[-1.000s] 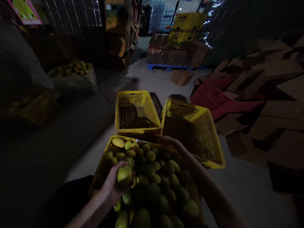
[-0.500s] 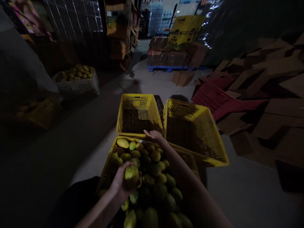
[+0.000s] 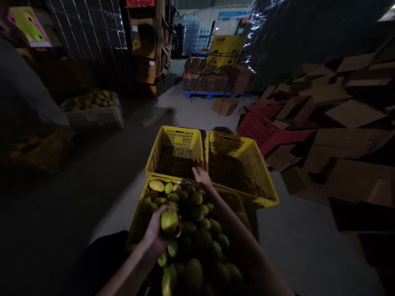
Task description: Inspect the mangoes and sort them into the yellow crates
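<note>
My left hand (image 3: 155,229) is wrapped round a green-yellow mango (image 3: 169,222), above the near yellow crate (image 3: 140,209). Part of another fruit shows beside its fingertips, and I cannot tell whether it is held too. Many green and yellow mangoes (image 3: 194,273) fill that crate. My right hand (image 3: 203,177) reaches out over the crate's far rim, beside the far left yellow crate (image 3: 152,158). Its fingers are stretched out and I see nothing in them. Just right of it stands the far right yellow crate (image 3: 262,172).
Flattened cardboard boxes (image 3: 348,139) and a red crate (image 3: 262,127) lie piled on the right. At left, a white crate (image 3: 98,118) holds yellow fruit, near a dim yellow crate (image 3: 46,154). A loaded blue pallet (image 3: 210,95) stands further back.
My view has turned slightly right, so the surroundings sit further left. My right hand has shifted a little, its fingers now pointing more forward. My left hand still holds the mango.
</note>
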Demonstrator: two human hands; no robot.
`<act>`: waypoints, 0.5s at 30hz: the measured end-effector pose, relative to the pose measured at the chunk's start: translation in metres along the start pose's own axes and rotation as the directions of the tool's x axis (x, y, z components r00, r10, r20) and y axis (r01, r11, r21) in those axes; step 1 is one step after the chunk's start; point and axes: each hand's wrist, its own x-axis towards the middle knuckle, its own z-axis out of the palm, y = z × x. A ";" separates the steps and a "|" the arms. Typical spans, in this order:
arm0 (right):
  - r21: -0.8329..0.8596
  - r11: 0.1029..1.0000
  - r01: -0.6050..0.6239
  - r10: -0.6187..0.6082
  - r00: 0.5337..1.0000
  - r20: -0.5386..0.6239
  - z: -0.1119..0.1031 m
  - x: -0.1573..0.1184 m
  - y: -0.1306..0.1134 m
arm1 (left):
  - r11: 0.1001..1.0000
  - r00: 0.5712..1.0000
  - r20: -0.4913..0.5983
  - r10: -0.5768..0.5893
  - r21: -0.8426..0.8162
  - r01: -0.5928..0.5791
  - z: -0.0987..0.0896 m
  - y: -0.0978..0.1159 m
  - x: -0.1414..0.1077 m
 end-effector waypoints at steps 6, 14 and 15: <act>0.009 0.967 -0.254 0.253 0.967 0.026 -0.004 -0.009 0.036 | 1.000 1.000 0.001 -0.009 0.021 0.009 -0.002 0.004 -0.005; 0.019 0.969 -0.246 0.244 0.967 0.077 0.006 -0.015 0.040 | 1.000 0.999 0.029 -0.016 0.021 0.015 0.001 0.007 -0.006; 0.022 0.971 -0.237 0.234 0.969 0.079 0.005 -0.018 0.041 | 1.000 0.999 0.037 -0.012 0.019 0.011 0.001 0.007 -0.005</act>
